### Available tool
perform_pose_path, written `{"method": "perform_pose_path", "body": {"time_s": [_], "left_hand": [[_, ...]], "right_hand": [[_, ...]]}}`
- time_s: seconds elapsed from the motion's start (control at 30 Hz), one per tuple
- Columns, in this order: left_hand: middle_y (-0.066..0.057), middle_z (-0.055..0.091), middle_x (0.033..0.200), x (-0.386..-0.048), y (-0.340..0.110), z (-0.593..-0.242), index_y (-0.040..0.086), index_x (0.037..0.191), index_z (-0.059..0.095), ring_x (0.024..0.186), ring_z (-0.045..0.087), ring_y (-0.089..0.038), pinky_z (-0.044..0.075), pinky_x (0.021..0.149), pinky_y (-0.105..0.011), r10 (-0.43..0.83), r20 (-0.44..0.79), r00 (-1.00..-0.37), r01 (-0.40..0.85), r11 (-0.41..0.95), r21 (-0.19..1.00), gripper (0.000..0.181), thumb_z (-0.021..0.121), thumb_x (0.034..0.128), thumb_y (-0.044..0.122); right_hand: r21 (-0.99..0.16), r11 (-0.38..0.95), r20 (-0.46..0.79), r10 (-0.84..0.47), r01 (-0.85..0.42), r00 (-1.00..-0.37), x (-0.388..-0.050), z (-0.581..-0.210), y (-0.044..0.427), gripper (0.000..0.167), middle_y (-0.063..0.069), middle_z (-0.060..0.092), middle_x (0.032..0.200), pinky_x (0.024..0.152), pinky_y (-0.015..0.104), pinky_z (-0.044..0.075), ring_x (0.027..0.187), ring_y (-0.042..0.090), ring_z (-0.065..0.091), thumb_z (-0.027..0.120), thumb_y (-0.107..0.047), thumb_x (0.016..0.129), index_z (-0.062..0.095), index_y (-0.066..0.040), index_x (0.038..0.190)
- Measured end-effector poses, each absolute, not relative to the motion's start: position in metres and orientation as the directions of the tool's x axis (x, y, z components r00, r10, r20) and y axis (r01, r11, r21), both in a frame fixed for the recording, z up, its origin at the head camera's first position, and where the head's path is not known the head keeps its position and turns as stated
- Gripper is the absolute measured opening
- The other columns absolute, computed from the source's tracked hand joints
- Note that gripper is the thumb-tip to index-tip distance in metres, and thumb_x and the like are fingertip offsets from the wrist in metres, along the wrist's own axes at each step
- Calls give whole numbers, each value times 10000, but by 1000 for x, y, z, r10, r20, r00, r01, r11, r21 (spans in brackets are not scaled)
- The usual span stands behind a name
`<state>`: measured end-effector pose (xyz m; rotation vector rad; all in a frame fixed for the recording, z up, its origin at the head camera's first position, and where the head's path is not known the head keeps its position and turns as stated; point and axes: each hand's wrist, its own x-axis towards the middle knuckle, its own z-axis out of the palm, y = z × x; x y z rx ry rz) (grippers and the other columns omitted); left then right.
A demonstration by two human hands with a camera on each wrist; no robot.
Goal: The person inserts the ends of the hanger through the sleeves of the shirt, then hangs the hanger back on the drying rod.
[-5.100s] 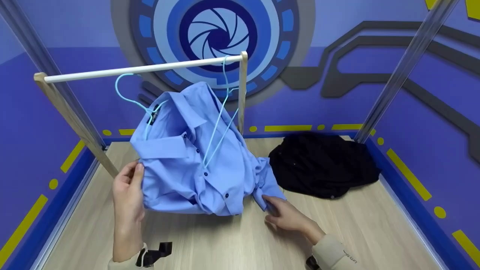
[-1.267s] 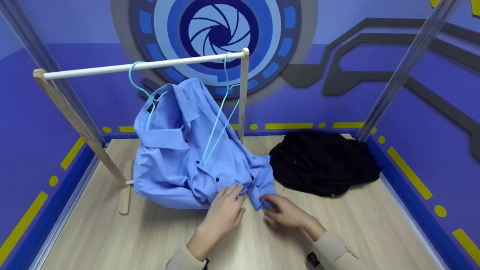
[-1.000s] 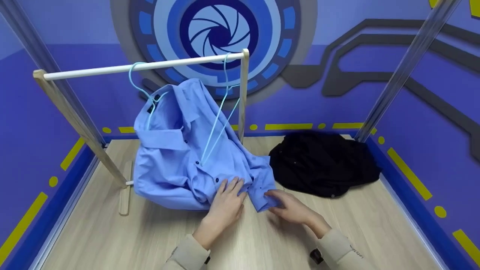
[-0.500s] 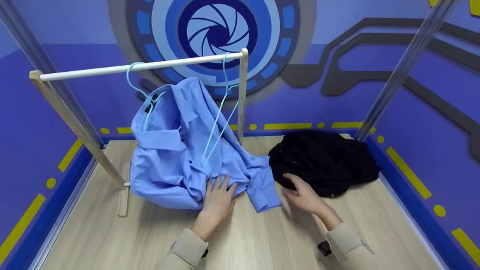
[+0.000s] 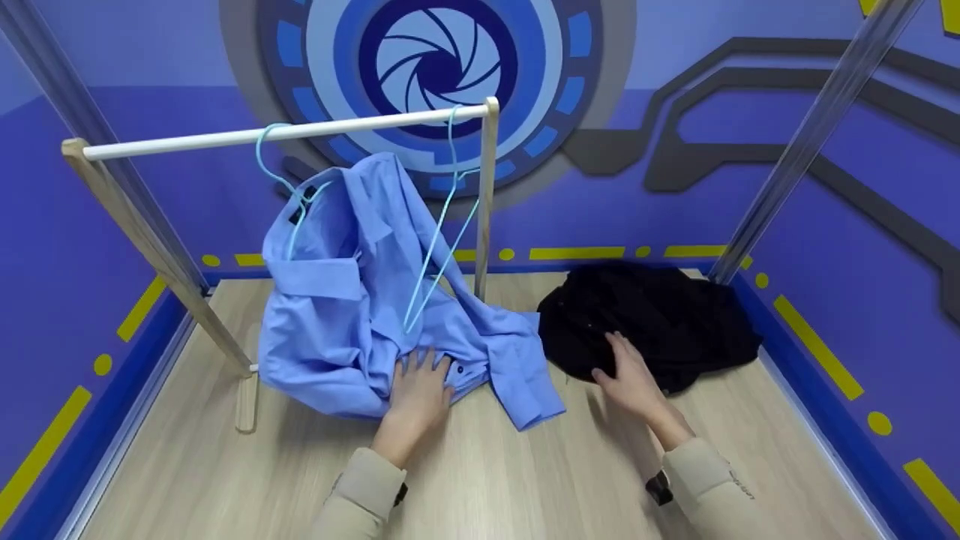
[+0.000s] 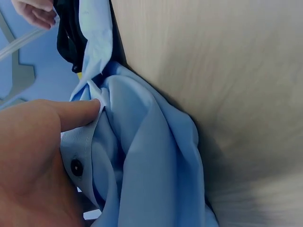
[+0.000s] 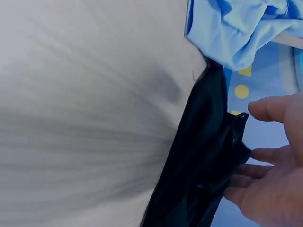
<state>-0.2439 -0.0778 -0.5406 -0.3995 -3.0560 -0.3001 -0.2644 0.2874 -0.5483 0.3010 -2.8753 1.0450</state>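
A blue shirt (image 5: 315, 337) hangs slanted from a light-blue hanger (image 5: 262, 161) hooked on the white bar (image 5: 180, 141). Its sleeve (image 5: 521, 375) lies out to the right on the table. My left hand (image 5: 416, 394) rests on the shirt's lower front with the fingers spread; in the left wrist view the thumb of this hand (image 6: 38, 151) lies on the button edge near a dark button (image 6: 76, 167). My right hand (image 5: 636, 382) is over the near edge of the black garment (image 5: 660, 315), fingers extended, holding nothing; whether it touches the cloth I cannot tell.
A second light-blue hanger (image 5: 452, 169) hangs at the bar's right end, its lower part in front of the shirt. The rack's wooden left post (image 5: 150, 240) stands on the wooden table (image 5: 487, 480). Patterned blue walls (image 5: 900, 225) enclose the back and sides.
My right hand has let go of the sleeve cuff and moved right to the black garment. From the shirt's left side, my left hand has come to its lower front, and the hanger sits farther right.
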Motion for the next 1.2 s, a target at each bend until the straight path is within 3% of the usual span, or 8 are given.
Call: {"method": "perform_pose_path", "body": {"time_s": [0.37,0.73,0.97,1.2], "left_hand": [[-222,532,1443,-249,-98,-541,37,1395,587,1328,449,-504,339,1075,-655,198,66,-978,207,963,175,456,651,997,250],[-229,572,1360,-255,-104,-543,26,1345,614,1266,493,-501,387,1039,-634,175,71,-982,184,971,151,429,663,981,248],[-252,571,1301,-256,-103,-545,16,1313,617,1251,497,-505,391,1035,-631,170,68,-983,179,970,166,400,667,977,228],[-269,574,1274,-254,-102,-543,-3,1281,629,1238,495,-507,389,1028,-637,177,84,-981,191,961,201,387,684,963,212]], "right_hand": [[-587,799,38,-129,-126,-991,-272,-557,305,754,370,151,1609,1194,598,128,1492,514,117,624,-125,1001,190,141,1558],[-552,822,17,-153,-136,-988,-274,-567,307,668,398,332,1520,1152,636,231,1416,547,300,649,-129,979,340,170,1491],[-508,853,-52,-168,-118,-984,-271,-571,307,677,378,324,1537,1149,610,267,1424,536,294,633,-113,974,318,159,1508],[-457,878,-57,-193,-146,-980,-267,-573,308,637,352,373,1511,1110,629,319,1399,536,331,656,-102,931,419,130,1474]]}}
